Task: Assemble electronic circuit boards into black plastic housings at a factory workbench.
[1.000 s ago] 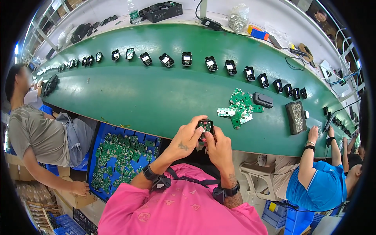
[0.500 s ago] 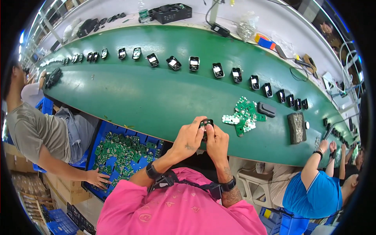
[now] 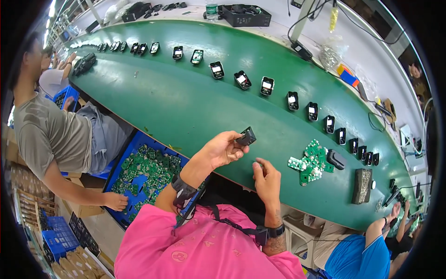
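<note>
A small black plastic housing (image 3: 247, 136) is pinched between the thumb and fingers of my left hand (image 3: 224, 149), raised over the near edge of the green table (image 3: 186, 109). My right hand (image 3: 267, 180) is apart from it, low at the table edge, with thumb and index finger separated and nothing held. To the right of that hand lies a loose pile of green circuit boards (image 3: 310, 162). Beyond my hands, a long row of black housings with boards or white labels inside, such as this housing (image 3: 266, 86), curves across the table.
A blue bin (image 3: 132, 148) of circuit boards stands at the left, with a co-worker's hand (image 3: 115, 201) in it. Right of the pile are a black plastic case (image 3: 336, 159) and a dark block (image 3: 362, 186). Another person in a blue shirt (image 3: 360, 255) sits at the right.
My hands have parted. The left hand now holds the housing alone, tilted and farther over the table; the right hand has let go and dropped lower. The whole view has turned.
</note>
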`<state>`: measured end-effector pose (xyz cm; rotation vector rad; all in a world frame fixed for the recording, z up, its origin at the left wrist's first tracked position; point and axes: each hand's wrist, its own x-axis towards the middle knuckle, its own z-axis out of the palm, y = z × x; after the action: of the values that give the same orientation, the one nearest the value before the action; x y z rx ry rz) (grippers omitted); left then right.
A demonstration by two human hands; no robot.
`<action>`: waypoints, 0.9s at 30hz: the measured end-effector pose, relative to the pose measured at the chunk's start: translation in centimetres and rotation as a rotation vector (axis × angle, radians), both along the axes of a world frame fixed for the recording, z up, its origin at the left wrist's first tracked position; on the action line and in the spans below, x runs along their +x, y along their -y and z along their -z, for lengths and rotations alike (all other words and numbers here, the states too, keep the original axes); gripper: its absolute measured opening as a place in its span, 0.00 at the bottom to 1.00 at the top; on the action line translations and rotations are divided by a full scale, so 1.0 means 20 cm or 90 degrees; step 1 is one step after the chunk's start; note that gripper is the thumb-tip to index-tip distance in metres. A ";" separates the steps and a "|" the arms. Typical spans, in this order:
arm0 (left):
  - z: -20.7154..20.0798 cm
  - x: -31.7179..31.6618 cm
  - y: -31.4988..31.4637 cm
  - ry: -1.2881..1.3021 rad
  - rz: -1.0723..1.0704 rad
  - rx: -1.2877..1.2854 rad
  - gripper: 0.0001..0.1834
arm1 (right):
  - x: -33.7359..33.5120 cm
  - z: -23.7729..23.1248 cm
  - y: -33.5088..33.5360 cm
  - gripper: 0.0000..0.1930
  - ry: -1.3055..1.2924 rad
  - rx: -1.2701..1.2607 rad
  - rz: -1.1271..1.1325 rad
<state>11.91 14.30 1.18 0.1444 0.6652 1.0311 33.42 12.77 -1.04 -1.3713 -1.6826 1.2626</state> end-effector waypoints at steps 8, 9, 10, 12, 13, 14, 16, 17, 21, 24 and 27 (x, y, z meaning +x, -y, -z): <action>0.14 -0.66 -0.35 -0.674 -0.234 0.154 0.10 | -0.09 0.14 -0.03 0.07 0.166 0.400 0.044; 0.17 -0.82 -0.42 -0.762 -0.355 0.153 0.12 | -0.09 0.13 -0.03 0.06 0.166 0.374 0.047; 0.20 -0.97 -0.50 -0.846 -0.480 0.153 0.13 | -0.09 0.13 -0.03 0.06 0.167 0.349 0.049; 0.24 -1.37 -0.58 -1.167 -0.530 0.091 0.15 | -0.13 0.13 -0.04 0.05 0.142 0.366 0.036; 0.22 -1.43 -0.65 -1.167 -0.531 0.095 0.15 | -0.12 0.12 -0.04 0.05 0.152 0.340 0.044; 0.20 -1.47 -0.72 -1.272 -0.524 0.073 0.15 | -0.12 0.12 -0.04 0.05 0.163 0.313 0.051; 0.16 -1.55 -0.83 -1.378 -0.515 0.050 0.15 | -0.09 0.13 -0.05 0.05 0.161 0.331 0.064; 0.16 -1.61 -0.87 -1.357 -0.571 -0.046 0.14 | -0.09 0.11 -0.06 0.05 0.174 0.313 0.061; 0.20 -1.82 -0.96 -1.340 -0.604 -0.169 0.12 | -0.09 0.11 -0.05 0.05 0.196 0.265 0.052; 0.24 -1.90 -1.05 -1.350 -0.593 -0.130 0.12 | -0.10 0.10 -0.06 0.05 0.189 0.254 0.049; 0.23 -1.92 -1.14 -1.433 -0.531 -0.106 0.12 | -0.10 0.11 -0.06 0.05 0.187 0.253 0.059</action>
<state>-26.41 37.14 -3.34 1.0055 3.0109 1.2298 31.46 14.04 -3.15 -1.4123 -1.9140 0.6492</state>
